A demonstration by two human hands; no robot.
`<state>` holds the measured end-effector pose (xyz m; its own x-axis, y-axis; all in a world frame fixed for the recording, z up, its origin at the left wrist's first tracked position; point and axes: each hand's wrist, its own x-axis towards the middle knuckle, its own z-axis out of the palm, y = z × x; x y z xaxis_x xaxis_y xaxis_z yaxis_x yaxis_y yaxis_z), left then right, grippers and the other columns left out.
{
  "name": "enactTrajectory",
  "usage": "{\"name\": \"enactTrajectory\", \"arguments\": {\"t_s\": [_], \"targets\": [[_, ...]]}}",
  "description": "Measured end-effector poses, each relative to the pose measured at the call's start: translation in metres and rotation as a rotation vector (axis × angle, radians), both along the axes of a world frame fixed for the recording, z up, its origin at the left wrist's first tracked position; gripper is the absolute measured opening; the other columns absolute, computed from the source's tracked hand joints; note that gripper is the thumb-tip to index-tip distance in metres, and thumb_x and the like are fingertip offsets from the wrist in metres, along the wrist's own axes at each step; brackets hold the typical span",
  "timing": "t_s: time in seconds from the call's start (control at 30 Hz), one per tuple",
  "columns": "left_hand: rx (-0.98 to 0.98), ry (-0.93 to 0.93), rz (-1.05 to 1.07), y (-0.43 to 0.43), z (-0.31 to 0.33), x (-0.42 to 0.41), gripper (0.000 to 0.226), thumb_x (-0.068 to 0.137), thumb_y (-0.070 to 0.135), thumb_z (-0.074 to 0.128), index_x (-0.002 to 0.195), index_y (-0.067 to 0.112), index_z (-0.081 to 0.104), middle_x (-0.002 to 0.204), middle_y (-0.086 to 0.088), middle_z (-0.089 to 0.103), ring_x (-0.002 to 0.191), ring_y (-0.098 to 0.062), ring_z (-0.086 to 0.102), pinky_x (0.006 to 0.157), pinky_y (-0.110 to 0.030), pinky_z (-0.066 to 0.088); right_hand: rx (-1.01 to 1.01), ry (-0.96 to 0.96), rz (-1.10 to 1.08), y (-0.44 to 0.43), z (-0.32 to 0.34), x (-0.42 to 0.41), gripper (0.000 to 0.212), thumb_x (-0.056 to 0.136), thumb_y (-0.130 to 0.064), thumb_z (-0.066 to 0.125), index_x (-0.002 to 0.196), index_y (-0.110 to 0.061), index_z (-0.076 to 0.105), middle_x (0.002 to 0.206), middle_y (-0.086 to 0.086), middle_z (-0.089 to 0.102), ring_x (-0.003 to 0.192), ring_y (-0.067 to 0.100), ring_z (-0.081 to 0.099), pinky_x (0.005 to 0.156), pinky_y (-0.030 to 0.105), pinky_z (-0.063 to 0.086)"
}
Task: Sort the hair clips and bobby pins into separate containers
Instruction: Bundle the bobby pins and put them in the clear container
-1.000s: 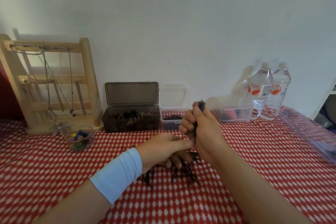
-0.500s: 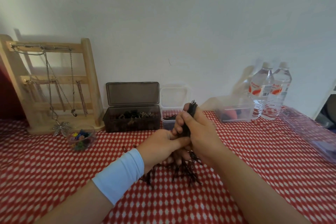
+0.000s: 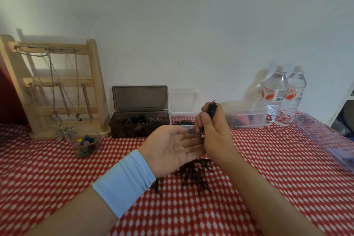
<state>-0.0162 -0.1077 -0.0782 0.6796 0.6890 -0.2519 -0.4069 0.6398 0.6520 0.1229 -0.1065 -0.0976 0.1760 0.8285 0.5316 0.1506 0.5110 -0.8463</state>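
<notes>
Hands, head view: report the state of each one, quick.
Left hand: open, palm up.
Right hand: closed, gripping a bundle of bobby pins.

Two hands (image 3: pixel 172 149) (image 3: pixel 215 132), two water bottles (image 3: pixel 274 95) (image 3: pixel 293 99), one brown box (image 3: pixel 122 126).

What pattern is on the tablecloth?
Red with small white diamond-like spots, the tablecloth shows best in the head view.

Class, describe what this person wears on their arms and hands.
A pale blue, stretchy wristband circles the arm below the left hand. That hand and the right hand are bare: no rings or gloves show. The right forearm has no sleeve.
</notes>
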Motion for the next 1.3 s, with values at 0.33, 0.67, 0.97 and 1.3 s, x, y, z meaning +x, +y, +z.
{"name": "enactTrajectory", "arguments": {"t_s": [0.33, 0.67, 0.97, 1.3], "targets": [[-0.056, 0.026, 0.014, 0.007, -0.004, -0.009, 0.036, 0.085, 0.002, 0.052, 0.116, -0.016, 0.058, 0.116, -0.033, 0.064, 0.101, -0.043, 0.069, 0.087, -0.052, 0.056, -0.057, 0.049, 0.08, 0.0, 0.001, 0.002, 0.014, 0.107, -0.005, 0.035, 0.099, -0.013, 0.044, 0.073, -0.005, 0.051, 0.067, 0.013, 0.051, 0.068, 0.025, 0.052], [-0.046, -0.079, -0.009, 0.013, -0.005, -0.013, 0.047, 0.09, 0.009, 0.048, 0.13, -0.016, 0.046, 0.129, -0.036, 0.056, 0.123, -0.045, 0.054, 0.106, -0.054, 0.041, -0.236, 0.071, 0.176, 0.003, -0.006, 0.002, 0.016, 0.108, -0.011, 0.038, 0.107, -0.013, 0.054, 0.073, -0.002, 0.054, 0.068, 0.013, 0.055, 0.073, 0.028, 0.054], [0.914, 0.62, 0.311, 0.031, 0.006, -0.019, 0.029, 0.104, 0.028, 0.043, 0.121, 0.035, 0.065, 0.133, 0.011, 0.062, 0.124, -0.005, 0.055, 0.112, -0.036, 0.039, -0.583, 0.27, 0.609, 0.0, 0.003, 0.01, 0.014, 0.108, -0.015, 0.037, 0.108, -0.012, 0.051, 0.071, 0.0, 0.048, 0.061, 0.015, 0.045, 0.057, 0.029, 0.043], [1.213, 0.733, 0.06, 0.063, 0.038, -0.024, 0.032, 0.104, 0.016, 0.044, 0.13, 0.011, 0.063, 0.124, 0.001, 0.068, 0.115, -0.002, 0.062, 0.1, -0.017, 0.045, -0.825, 0.024, 0.692, 0.023, 0.027, 0.021, 0.015, 0.108, -0.015, 0.039, 0.099, -0.013, 0.051, 0.072, 0.0, 0.047, 0.062, 0.013, 0.042, 0.056, 0.025, 0.041]]}}
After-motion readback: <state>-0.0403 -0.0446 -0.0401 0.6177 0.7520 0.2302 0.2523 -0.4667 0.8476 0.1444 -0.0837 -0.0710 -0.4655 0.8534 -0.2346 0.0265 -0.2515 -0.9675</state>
